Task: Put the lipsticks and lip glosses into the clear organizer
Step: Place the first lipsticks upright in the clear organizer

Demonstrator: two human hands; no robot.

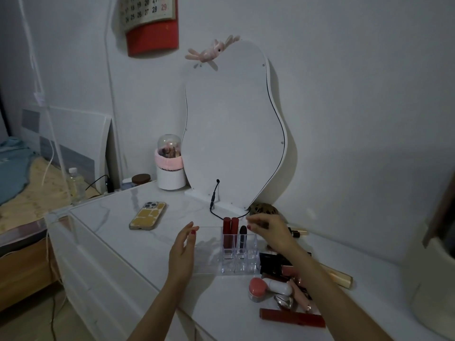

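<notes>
Head view: my right hand [268, 231] hovers just above the far right corner of the clear organizer [242, 263], fingers loosely curled. I cannot tell whether they pinch anything; the fingertips blur against the dim wall. My left hand [183, 247] stands open, fingers straight, its palm toward the organizer's left side, whose clear wall is hard to make out. Inside the organizer two red lip glosses [230, 233] stand upright in the back slots, a dark lipstick [243, 236] beside them on the right.

My right forearm crosses over the pile of cosmetics [283, 269], hiding part of it. A long red lip gloss [291, 317] lies nearest me, a coral-capped white tube [269, 286] just behind it. A gold tube [341, 278] pokes out past my arm.

All this sits on a white marble-look tabletop [147, 244]. A phone [147, 215] lies face down to the left, well apart. A wavy white mirror [234, 129] leans at the wall behind, a cable [213, 199] trailing from its base. A calendar [150, 18] is cut off at the top edge.
</notes>
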